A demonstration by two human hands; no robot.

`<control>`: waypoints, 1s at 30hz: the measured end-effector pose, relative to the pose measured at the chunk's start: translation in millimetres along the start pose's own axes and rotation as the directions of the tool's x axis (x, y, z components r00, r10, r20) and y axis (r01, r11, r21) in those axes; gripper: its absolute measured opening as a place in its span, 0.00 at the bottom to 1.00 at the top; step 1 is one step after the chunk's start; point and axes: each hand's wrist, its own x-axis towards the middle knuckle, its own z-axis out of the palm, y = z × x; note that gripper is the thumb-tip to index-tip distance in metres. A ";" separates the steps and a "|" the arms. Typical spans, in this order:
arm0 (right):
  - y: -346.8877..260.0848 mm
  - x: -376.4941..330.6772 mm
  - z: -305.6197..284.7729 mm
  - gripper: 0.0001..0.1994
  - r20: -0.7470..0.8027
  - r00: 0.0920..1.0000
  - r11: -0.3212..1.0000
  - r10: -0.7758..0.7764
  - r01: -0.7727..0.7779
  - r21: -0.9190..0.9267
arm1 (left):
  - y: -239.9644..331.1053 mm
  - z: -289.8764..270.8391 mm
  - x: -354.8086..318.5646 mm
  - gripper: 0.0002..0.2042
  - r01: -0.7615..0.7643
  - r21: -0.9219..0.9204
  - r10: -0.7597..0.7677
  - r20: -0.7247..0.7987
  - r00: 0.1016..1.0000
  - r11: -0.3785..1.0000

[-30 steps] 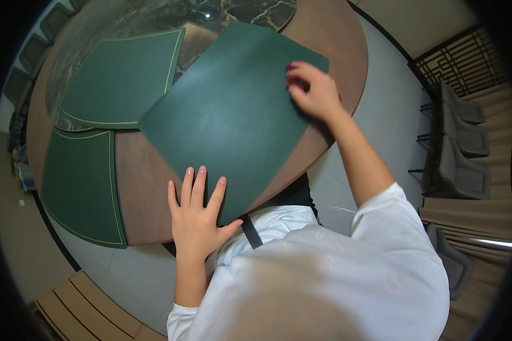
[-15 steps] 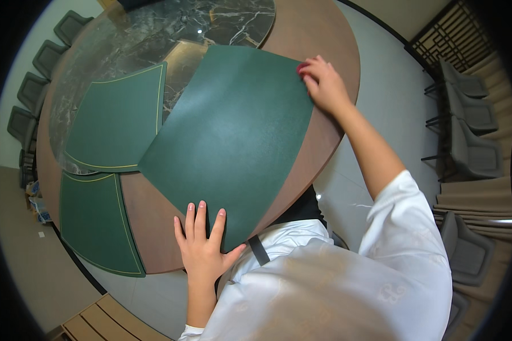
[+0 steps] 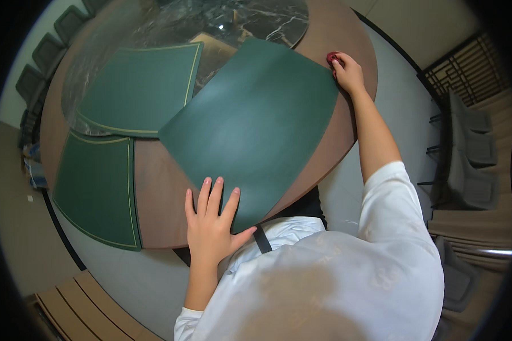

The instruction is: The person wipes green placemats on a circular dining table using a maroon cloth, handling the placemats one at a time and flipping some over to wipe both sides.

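A plain green placemat (image 3: 256, 125) lies slantwise on the round wooden table (image 3: 160, 182), close to my body. My left hand (image 3: 210, 216) rests flat on its near corner, fingers spread and holding nothing. At the mat's far right corner, my right hand (image 3: 349, 74) has its fingers closed around a small dark-red object (image 3: 331, 57), mostly hidden, so I cannot make out its kind. Left of the plain mat lie two green placemats with gold border lines: one placemat (image 3: 142, 88) rests partly on the marble turntable (image 3: 267, 23), another placemat (image 3: 96, 187) nearer the table edge.
Grey chairs (image 3: 48, 54) stand along the left wall and more grey chairs (image 3: 475, 170) on the right. A slatted wooden bench (image 3: 91, 307) is at the lower left. A lattice screen (image 3: 466, 65) and beige curtains (image 3: 489, 113) line the right side.
My view has shifted. The right hand has moved slightly outward at the mat's far right corner, and more of the red object shows. My left hand still lies on the near corner.
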 end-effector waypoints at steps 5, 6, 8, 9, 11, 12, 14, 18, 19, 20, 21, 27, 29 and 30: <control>-42.5 -68.1 -19.8 0.10 0.080 0.968 0.966 -0.239 0.229 0.120 | -4.2 1.0 -4.3 0.44 -0.029 0.032 0.028 0.014 0.999 0.999; -55.2 -83.1 -24.0 0.10 0.097 0.953 0.951 -0.289 0.274 0.145 | -5.0 0.1 -6.5 0.45 -0.031 0.032 0.031 0.012 0.999 0.999; -97.8 -121.2 -30.5 0.10 0.175 0.932 0.939 -0.319 0.285 0.191 | -6.6 0.1 -6.6 0.47 -0.051 0.039 0.050 0.015 0.999 0.998; -119.6 -142.4 -33.5 0.11 0.199 0.926 0.938 -0.322 0.283 0.200 | -7.4 0.6 -7.0 0.48 -0.050 0.011 0.050 -0.024 0.998 0.999; -165.0 -180.3 -34.9 0.12 0.225 0.896 0.915 -0.383 0.335 0.224 | -9.5 4.0 -8.6 0.51 -0.050 -0.044 0.045 -0.101 0.994 0.998; -187.0 -197.1 -33.7 0.11 0.222 0.872 0.891 -0.437 0.385 0.241 | -12.0 8.0 -10.2 0.52 -0.045 -0.094 0.030 -0.150 0.988 0.995; -233.5 -228.3 -31.6 0.14 0.329 0.806 0.845 -0.493 0.353 0.401 | -20.0 16.9 -16.0 0.54 -0.043 -0.203 -0.009 -0.245 0.969 0.978; -307.6 -286.2 -2.7 0.10 0.184 0.595 0.542 -0.782 0.505 0.671 | -21.8 23.9 -20.5 0.53 -0.043 -0.212 -0.041 -0.378 0.925 0.976; -316.0 -292.7 1.7 0.10 0.198 0.559 0.528 -0.805 0.523 0.669 | -23.4 25.2 -21.8 0.52 -0.067 -0.209 -0.024 -0.407 0.913 0.976; -322.3 -297.3 5.9 0.09 0.213 0.522 0.513 -0.826 0.540 0.667 | -25.0 25.7 -21.6 0.52 -0.068 -0.239 -0.040 -0.418 0.908 0.969; -326.7 -298.6 11.9 0.10 0.235 0.541 0.542 -0.807 0.522 0.658 | -26.2 27.3 -21.1 0.52 -0.065 -0.271 -0.062 -0.434 0.899 0.960; -317.6 -287.2 16.0 0.11 0.115 0.665 0.635 -0.738 0.626 0.453 | -20.6 17.7 -22.7 0.53 0.002 -0.243 -0.076 -0.297 0.952 0.970; -301.3 -260.3 13.0 0.11 0.158 0.680 0.674 -0.716 0.613 0.412 | -16.2 13.2 -20.8 0.55 0.029 -0.149 -0.062 -0.221 0.973 0.988; -287.7 -246.0 12.4 0.12 0.196 0.720 0.723 -0.666 0.558 0.407 | -14.0 11.6 -20.3 0.56 0.039 -0.099 -0.056 -0.179 0.982 0.994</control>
